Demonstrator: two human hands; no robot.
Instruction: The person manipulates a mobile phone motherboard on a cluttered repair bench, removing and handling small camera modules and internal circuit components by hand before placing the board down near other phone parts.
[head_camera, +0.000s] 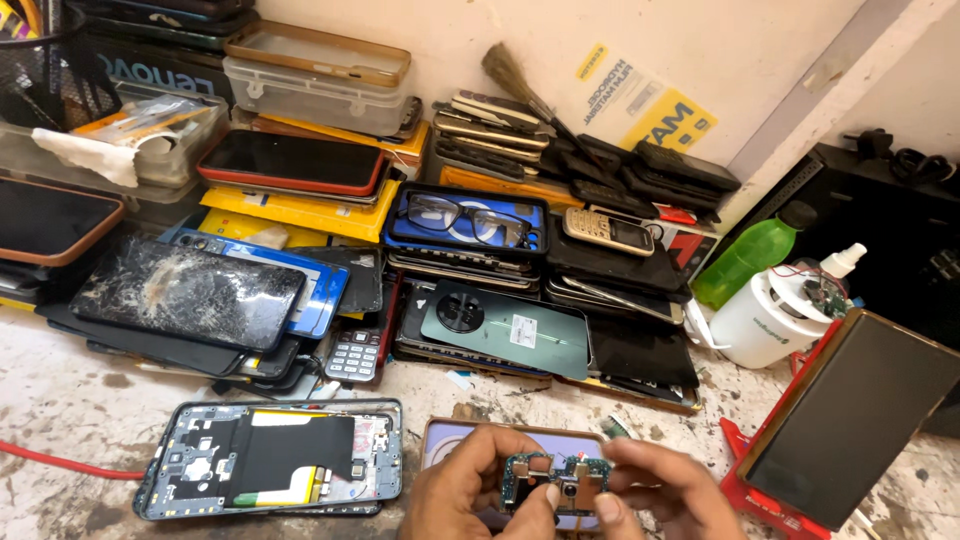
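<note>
1. Two hands are seen at the bottom edge of the view, and a small green phone circuit board (556, 477) is held between them, above a pale purple phone (500, 440) that lies flat on the stained workbench (60, 400).
2. The left hand (470, 495) is curled nearly closed; the board's left end is pinched between its thumb and fingers.
3. The right hand (665, 490) is likewise mostly closed, and the board's right end is gripped by its thumb and fingertips.
4. The step in hand is judged to be close inspection or handling of the removed board, with the board lifted clear of the bench.
5. A steady two-point grip at the edges is called for by whatever move follows, so that the components on the face are not pressed.
6. The board's long axis is laid left to right across the view, roughly level; its component side, with a small round camera part, is turned up toward the camera.
7. An opened phone chassis (275, 470) with its battery exposed is laid just left of the hands.
8. Stacks of phones are piled behind, among them a cracked-screen phone (190, 290), a green back cover (505, 330) and a pair of spectacles (468, 220).
9. A dark phone propped on a red stand (850, 415) is placed to the right.
</note>
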